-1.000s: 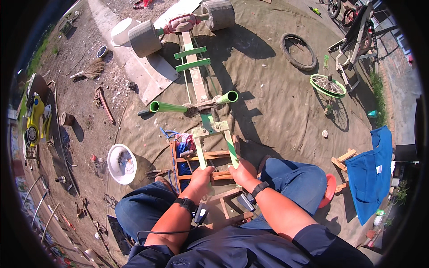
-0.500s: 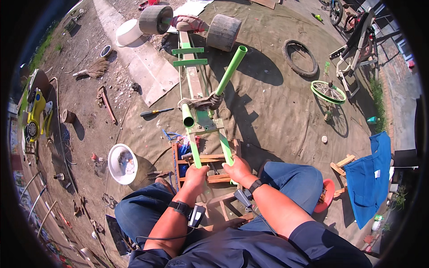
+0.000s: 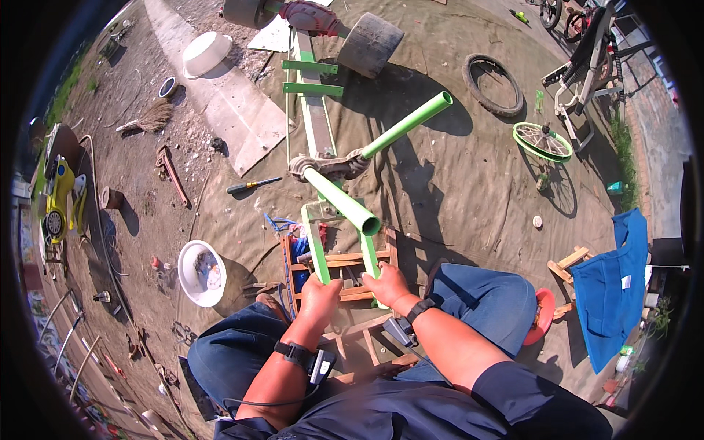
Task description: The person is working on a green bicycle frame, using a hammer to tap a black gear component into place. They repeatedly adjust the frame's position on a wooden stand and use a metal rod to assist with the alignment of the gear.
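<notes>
I grip the near end of a long green metal frame (image 3: 320, 132) with both hands. My left hand (image 3: 320, 301) is closed round its left bar (image 3: 314, 246), and my right hand (image 3: 390, 284) round its right bar (image 3: 369, 253). At mid-length, two open-ended green tubes stick out from a dark, rough-looking joint (image 3: 330, 167). One tube (image 3: 345, 204) slants toward me and to the right; the other tube (image 3: 411, 123) points far right. Wide worn wheels, one right (image 3: 372, 45) and one left (image 3: 246, 12), flank the far end, the left cut off by the view edge.
Below the bars stands a wooden crate-like frame (image 3: 345, 260). On the left are a white basin (image 3: 202, 273), a screwdriver (image 3: 253, 185), a pipe wrench (image 3: 172, 176) and a straw broom (image 3: 149, 117). To the right lie a tyre (image 3: 493, 84), a green-rimmed wheel (image 3: 543, 141) and blue cloth (image 3: 612, 290).
Both green tubes have swung to the right, the nearer one from pointing almost straight at me. The wheeled far end has shifted up in view. Both hands keep their hold.
</notes>
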